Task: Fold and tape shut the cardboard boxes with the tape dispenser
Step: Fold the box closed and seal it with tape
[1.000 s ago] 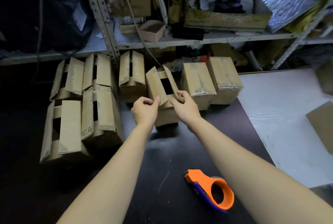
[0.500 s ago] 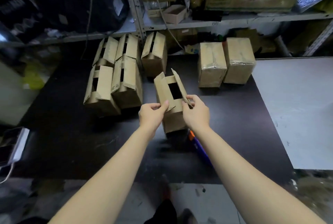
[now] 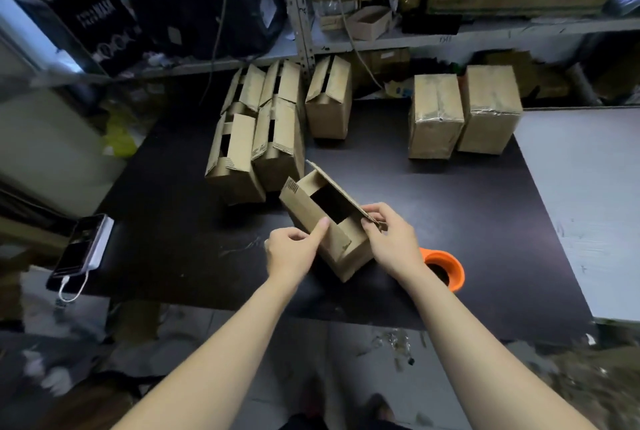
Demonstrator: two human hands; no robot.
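Note:
A small cardboard box (image 3: pixel 341 249) with its top flaps open stands tilted on the black table (image 3: pixel 485 222), close to the near edge. My left hand (image 3: pixel 294 251) is at its left flap, thumb against the cardboard and fingers curled. My right hand (image 3: pixel 389 239) pinches the right flap at its near corner. The orange tape dispenser (image 3: pixel 445 270) lies on the table just right of my right wrist, partly hidden by it.
Several unsealed boxes (image 3: pixel 263 139) cluster at the back left of the table. Two taped boxes (image 3: pixel 464 114) stand at the back right. A phone on a cable (image 3: pixel 83 244) lies at the table's left edge. A white surface (image 3: pixel 588 187) adjoins on the right; cluttered shelves (image 3: pixel 381 42) behind.
Both hands have pulled the open box from the back row toward the near edge of the table and turned it. The tape dispenser is now beside my right wrist.

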